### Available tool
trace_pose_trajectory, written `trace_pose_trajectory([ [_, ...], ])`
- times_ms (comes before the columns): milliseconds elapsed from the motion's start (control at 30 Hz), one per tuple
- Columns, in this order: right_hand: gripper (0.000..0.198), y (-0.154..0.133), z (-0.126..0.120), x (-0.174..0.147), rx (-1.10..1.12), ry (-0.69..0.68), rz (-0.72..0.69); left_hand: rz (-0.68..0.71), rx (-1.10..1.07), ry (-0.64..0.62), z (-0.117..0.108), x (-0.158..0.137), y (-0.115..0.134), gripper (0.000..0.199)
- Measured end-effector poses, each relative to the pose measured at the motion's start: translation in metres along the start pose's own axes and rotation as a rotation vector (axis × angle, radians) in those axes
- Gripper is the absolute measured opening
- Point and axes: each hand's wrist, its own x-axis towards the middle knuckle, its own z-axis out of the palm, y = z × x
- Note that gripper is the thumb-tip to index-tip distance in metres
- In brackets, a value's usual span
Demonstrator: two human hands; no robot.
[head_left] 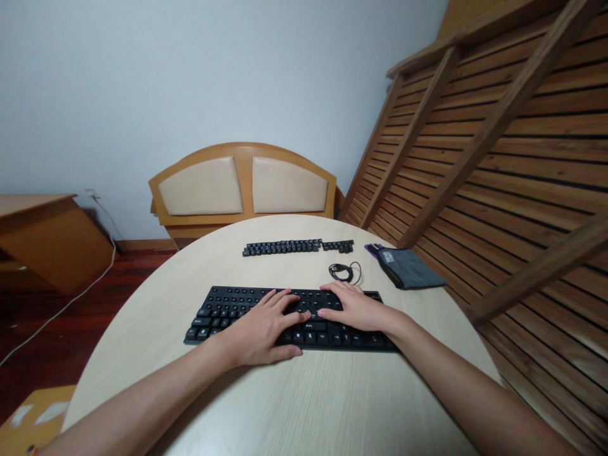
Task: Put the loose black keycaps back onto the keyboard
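Observation:
A black keyboard [327,340] lies across the table in front of me. Its upper rows show small bare key posts, while the caps along the lower and left edge are in place. My left hand [270,323] rests over the middle of it with fingers spread, its index fingertip near the keys beside my right thumb. Over the right part lies my right hand [354,307], fingers and thumb apart; whether a small key sits under its fingertips is hidden. Behind the keyboard, loose black keycaps [281,247] are lined up in rows, with a smaller group [338,246] to their right.
A coiled black cable [345,272] lies behind my right hand. A dark grey pouch [411,267] with purple trim is at the table's right edge. Beyond the round table [304,405] stand a wooden headboard [247,180] and slatted wood panels [475,158].

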Motion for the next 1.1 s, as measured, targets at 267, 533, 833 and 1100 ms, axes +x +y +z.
trace_pose_trajectory([
  [267, 0.059, -0.004, 0.002, -0.001, -0.021, 0.010, -0.030, 0.043, -0.029, 0.032, -0.003, 0.001, 0.001, 0.055],
  [533, 0.042, -0.004, 0.010, 0.004, 0.017, 0.186, -0.198, 0.011, -0.033, 0.009, -0.010, -0.005, -0.011, 0.066],
  [833, 0.025, 0.057, -0.023, 0.029, -0.093, 0.563, 0.051, -0.140, -0.026, -0.082, -0.027, -0.017, -0.020, 0.078],
  [1100, 0.035, 0.108, -0.028, 0.062, -0.322, 0.456, 0.267, -0.044, 0.046, 0.002, -0.004, -0.007, -0.005, 0.083],
])
